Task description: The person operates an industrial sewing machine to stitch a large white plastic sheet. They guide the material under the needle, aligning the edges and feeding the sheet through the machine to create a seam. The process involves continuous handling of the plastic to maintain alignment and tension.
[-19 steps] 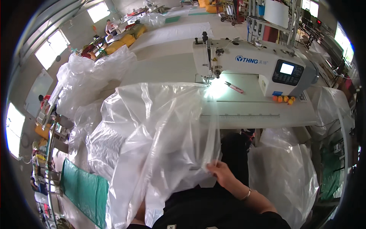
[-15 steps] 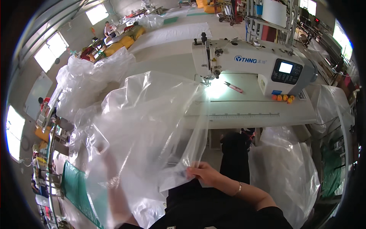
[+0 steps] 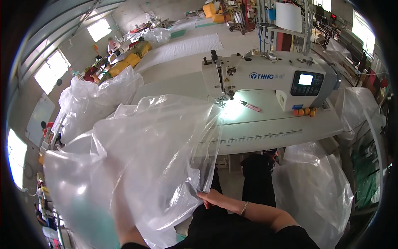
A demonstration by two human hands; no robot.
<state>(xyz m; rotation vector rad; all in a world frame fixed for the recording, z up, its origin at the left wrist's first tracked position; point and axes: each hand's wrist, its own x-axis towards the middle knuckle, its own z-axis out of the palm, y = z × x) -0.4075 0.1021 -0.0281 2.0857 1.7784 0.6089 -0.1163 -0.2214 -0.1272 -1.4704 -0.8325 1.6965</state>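
Observation:
A large clear plastic sheet (image 3: 145, 137) drapes from the white sewing machine (image 3: 259, 76) down over my lap and out to the left. Its corner lies under the needle and presser foot (image 3: 222, 101), lit by the machine's lamp. Below the table's front edge, my right hand (image 3: 210, 198) pinches the sheet's right edge between thumb and fingers. My left forearm (image 3: 124, 213) reaches up behind the sheet. Through the film my left hand is only a pale blur, so its fingers cannot be made out.
Thread snips (image 3: 251, 106) and several small orange balls (image 3: 306, 111) rest on the machine bed. Crumpled plastic (image 3: 93, 97) is heaped on the table's left, and more plastic (image 3: 313, 191) hangs at my right. A large white thread cone (image 3: 289, 17) stands behind the machine.
The sheet has spread out farther to the left and its upper fold has sunk lower. My right hand keeps its pinch, slightly lower and to the left. The view has tilted a little.

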